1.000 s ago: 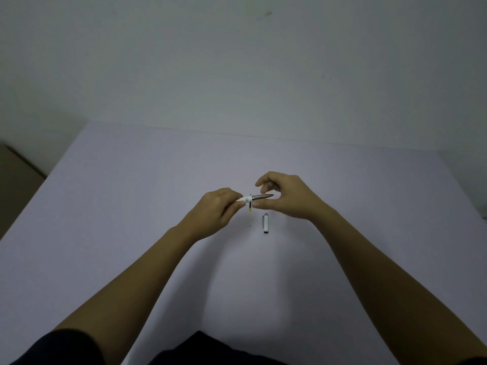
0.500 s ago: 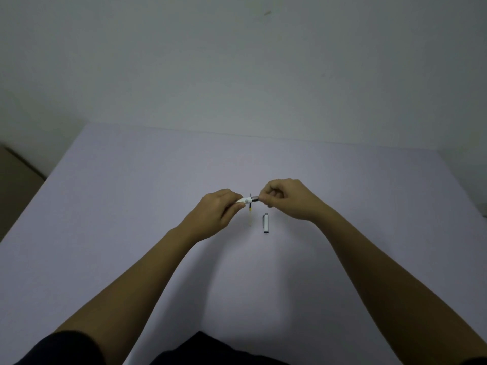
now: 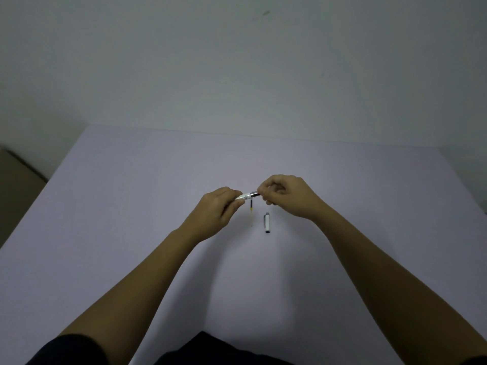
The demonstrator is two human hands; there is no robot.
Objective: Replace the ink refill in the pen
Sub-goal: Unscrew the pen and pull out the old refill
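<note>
I hold a white pen level above the middle of the table, between both hands. My left hand grips its white barrel. My right hand pinches the dark metallic tip end with thumb and fingers. On the table just below lies a thin ink refill, dark at its far end and pale toward me. To its right lies the white pen cap, pointing toward me.
The table has a pale lilac top and meets a plain wall at the back. Its left edge drops to a brown floor. My dark clothing shows at the bottom of the view.
My right hand's fingers have closed from a loose open pose onto the pen's dark tip end. The left hand, refill and cap have stayed in place.
</note>
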